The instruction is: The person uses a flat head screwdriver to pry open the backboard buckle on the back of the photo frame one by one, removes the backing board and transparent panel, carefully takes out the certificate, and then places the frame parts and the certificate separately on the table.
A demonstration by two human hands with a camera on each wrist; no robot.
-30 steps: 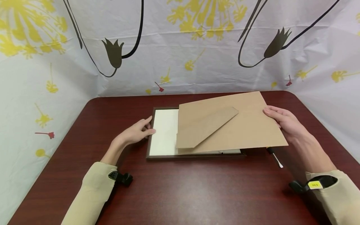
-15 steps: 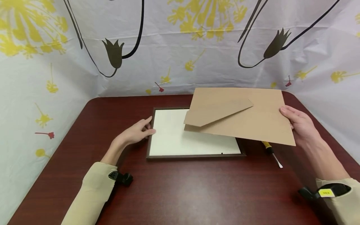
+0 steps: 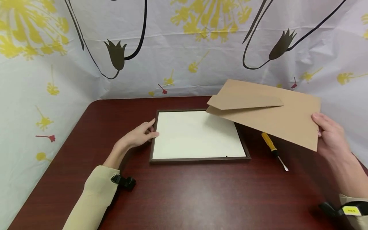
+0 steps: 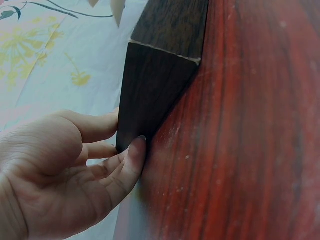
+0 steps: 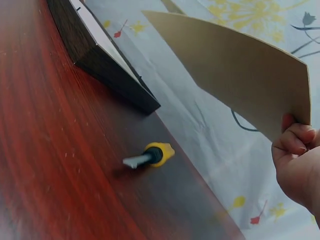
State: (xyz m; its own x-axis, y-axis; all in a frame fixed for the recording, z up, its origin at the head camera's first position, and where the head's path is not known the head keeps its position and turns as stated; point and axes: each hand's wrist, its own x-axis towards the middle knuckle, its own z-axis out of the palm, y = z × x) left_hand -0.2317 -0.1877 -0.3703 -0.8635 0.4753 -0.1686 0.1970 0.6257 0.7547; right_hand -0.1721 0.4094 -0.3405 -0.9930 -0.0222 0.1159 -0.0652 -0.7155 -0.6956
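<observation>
A dark-brown picture frame (image 3: pixel 201 159) lies face down on the table, its white inside surface bared. My left hand (image 3: pixel 139 134) holds the frame's left edge; in the left wrist view, the fingers (image 4: pixel 131 159) of that hand meet the frame's side (image 4: pixel 155 90). On the right, my right hand (image 3: pixel 330 137) grips a brown backing board (image 3: pixel 296 118) by its right edge, thumb on top. The board is raised and tilted, with an easel-stand flap (image 3: pixel 244 101) on it. Its left corner overlaps the frame's far right part in the head view.
A yellow-handled screwdriver (image 3: pixel 269 142) lies right of the frame, its flat tip towards the front. The dark red table (image 3: pixel 184 195) meets a white patterned sheet (image 3: pixel 184 73) at the back and sides.
The right hand has carried the backing board right and up off the frame, turning it. The frame's white inside and the screwdriver's handle have come into view. The left hand has stayed put.
</observation>
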